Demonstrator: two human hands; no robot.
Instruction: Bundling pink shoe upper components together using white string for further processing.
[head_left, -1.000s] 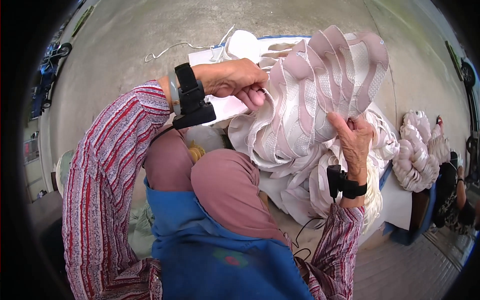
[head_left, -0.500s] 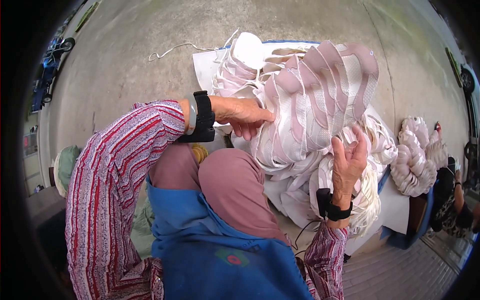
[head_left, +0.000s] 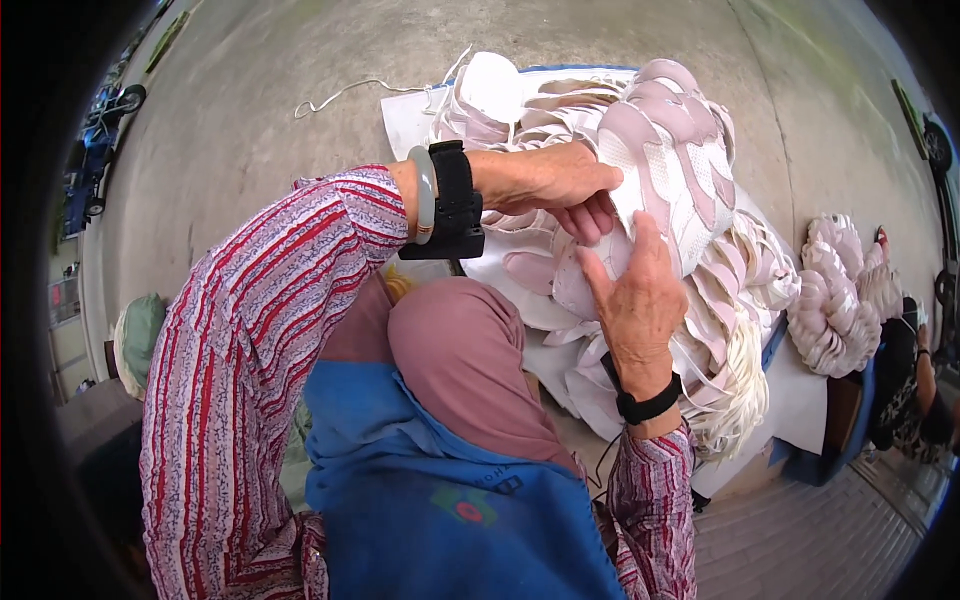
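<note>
A row of overlapping shoe uppers (head_left: pixel 665 150), white mesh with dusty-pink overlays, lies in front of me on the heap. My left hand (head_left: pixel 570 190) is closed at the near left edge of this row, thumb and forefinger pinching a white upper; its other fingers curl below. Close by, my right hand (head_left: pixel 640 295) has thumb and forefinger apart, the tips at the same upper's lower edge. That hand's remaining fingers are partly hidden.
More uppers (head_left: pixel 530 270) lie beneath, with a bundle of cream laces (head_left: pixel 735 400) at the right. A separate stack of uppers (head_left: pixel 835 295) stands farther right, near another person's arm (head_left: pixel 925 380). A loose white cord (head_left: pixel 345 90) trails on the concrete floor (head_left: pixel 300 140).
My left hand has moved right along with the uppers' edge. My right hand has come up and left, from mid-air to beside it. The fanned row has tilted over and bunched together.
</note>
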